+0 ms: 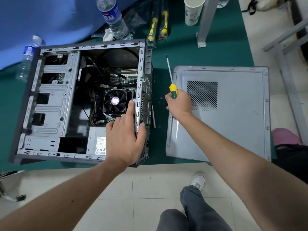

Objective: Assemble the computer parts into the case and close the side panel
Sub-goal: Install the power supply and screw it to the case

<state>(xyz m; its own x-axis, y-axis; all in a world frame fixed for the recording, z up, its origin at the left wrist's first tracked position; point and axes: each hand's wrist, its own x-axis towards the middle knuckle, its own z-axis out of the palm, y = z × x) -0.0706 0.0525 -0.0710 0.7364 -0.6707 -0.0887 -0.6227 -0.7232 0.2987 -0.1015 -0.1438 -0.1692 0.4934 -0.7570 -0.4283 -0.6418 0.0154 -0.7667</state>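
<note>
Open case under the left hand, side panel lying off to the right.

The left hand (pixel 124 139) grips the case (pixel 80 104) by its right rim, fingers curled over the edge. The right hand (pixel 179 104) clenches a screwdriver (pixel 171 84), shaft pointing far. The side panel (pixel 233 117) lies flat on the desk (pixel 208 55), just right of that hand.

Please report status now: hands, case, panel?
Left hand grips open grey computer case rear edge. Right hand holds yellow-green screwdriver. Grey perforated side panel off, lying beside.
</note>
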